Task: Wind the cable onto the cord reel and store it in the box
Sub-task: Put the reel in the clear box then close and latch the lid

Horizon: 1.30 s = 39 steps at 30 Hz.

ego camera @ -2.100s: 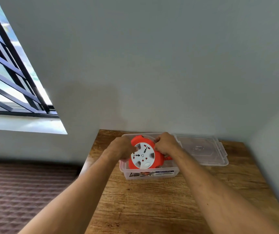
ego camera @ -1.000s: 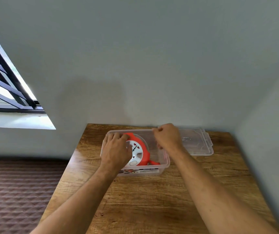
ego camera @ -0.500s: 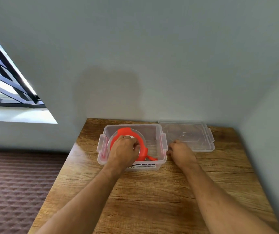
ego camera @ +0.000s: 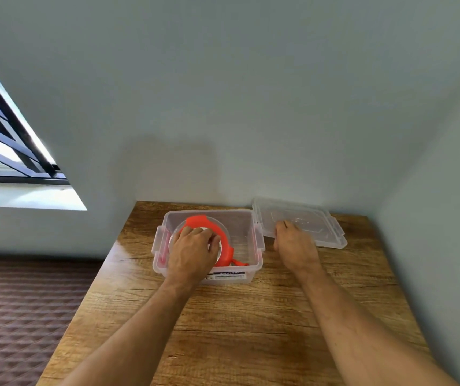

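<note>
The orange cord reel (ego camera: 196,220) with a white face lies flat inside the clear plastic box (ego camera: 254,247), towards its left side. My left hand (ego camera: 192,253) rests on top of the reel, fingers curled over its face and hiding most of it. An orange bit of cable or plug (ego camera: 238,263) pokes out at the reel's near right. The clear lid (ego camera: 311,222) lies on the table just right of the box. My right hand (ego camera: 295,246) grips the lid's near-left edge, whose left side looks slightly raised.
The wooden table (ego camera: 251,316) stands in a corner, with walls close behind and to the right. A barred window (ego camera: 0,140) is at the left. A brown patterned floor (ego camera: 14,316) lies beyond the table's left edge.
The reel went from held above the box to lying flat inside it. My right hand let go of the reel, moved right and took the lid's edge. My left hand stays on the reel.
</note>
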Available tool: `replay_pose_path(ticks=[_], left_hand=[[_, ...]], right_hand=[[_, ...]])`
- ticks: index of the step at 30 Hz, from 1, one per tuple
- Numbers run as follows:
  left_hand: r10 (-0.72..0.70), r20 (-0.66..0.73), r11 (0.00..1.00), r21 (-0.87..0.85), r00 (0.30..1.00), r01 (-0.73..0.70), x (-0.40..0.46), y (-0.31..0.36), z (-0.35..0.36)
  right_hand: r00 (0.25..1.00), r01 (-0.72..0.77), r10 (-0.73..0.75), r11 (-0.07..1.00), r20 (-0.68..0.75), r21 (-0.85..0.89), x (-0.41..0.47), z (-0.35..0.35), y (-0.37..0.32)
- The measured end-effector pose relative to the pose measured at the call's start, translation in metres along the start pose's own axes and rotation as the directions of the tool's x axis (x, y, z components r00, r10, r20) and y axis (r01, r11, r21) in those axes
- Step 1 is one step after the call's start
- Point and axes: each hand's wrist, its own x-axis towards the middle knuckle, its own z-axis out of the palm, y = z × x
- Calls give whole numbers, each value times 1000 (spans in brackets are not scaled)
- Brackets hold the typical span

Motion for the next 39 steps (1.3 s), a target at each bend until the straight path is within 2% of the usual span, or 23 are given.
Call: replay_pose_path(ticks=[3,6,9,11,15,18,20,22,25,27,28,30,31,32,33,34,36,37,39], left_hand=[[-21,19,999,-40,1000,21,-9,1,-2],[-38,76,991,-124,996,47,-19,6,-5],[-84,108,974,-199,991,104,-21,8,-9],[-170,147,935,-288,974,206,-19,9,-15],[-287,176,852,-402,942,335,-15,8,-33],[-355,196,739,-540,914,403,-8,2,-45],[-390,209,633,-647,897,425,-5,-6,-53],[-400,248,489,-756,882,435,-1,-12,-60],[-424,349,280,-827,836,488,2,-22,-75],[-457,455,172,-798,765,577,3,-32,-79],[-454,487,144,-787,747,600,2,-37,-80],[-450,491,197,-760,746,619,3,-52,-77],[-454,479,253,-739,751,624,4,-60,-73],[-455,457,312,-722,764,617,3,-66,-70],[-456,425,372,-707,782,601,2,-68,-70],[-458,394,419,-695,797,584,2,-71,-69],[-466,333,508,-659,820,556,2,-72,-71],[-477,310,541,-634,822,553,3,-73,-70],[-509,259,625,-544,821,560,6,-75,-70]], right_hand=[[989,-44,48,998,-136,34,-2,-15,4],[942,-50,90,990,-324,129,-2,-38,4],[879,55,46,979,-474,196,-8,-66,-9],[831,136,24,960,-555,246,-12,-82,-22],[778,242,70,884,-624,401,-12,-104,-48],[758,293,224,722,-612,627,-12,-127,-75],[743,288,380,561,-550,776,-10,-141,-93],[760,199,520,383,-389,902,-6,-144,-102],[824,-68,566,34,37,997,-2,-124,-105],[809,-234,522,-135,270,963,-4,-100,-105],[789,-296,499,-201,358,934,-5,-88,-105],[747,-405,461,-256,479,878,-12,-64,-104],[733,-454,460,-219,502,864,-17,-55,-103],[734,-487,468,-140,491,862,-22,-49,-103],[749,-506,488,-14,448,862,-26,-48,-104],[765,-516,525,155,372,843,-29,-47,-101],[792,-535,570,476,219,698,-29,-51,-95],[804,-543,568,584,174,604,-28,-54,-91],[807,-570,564,665,176,482,-22,-52,-86]])
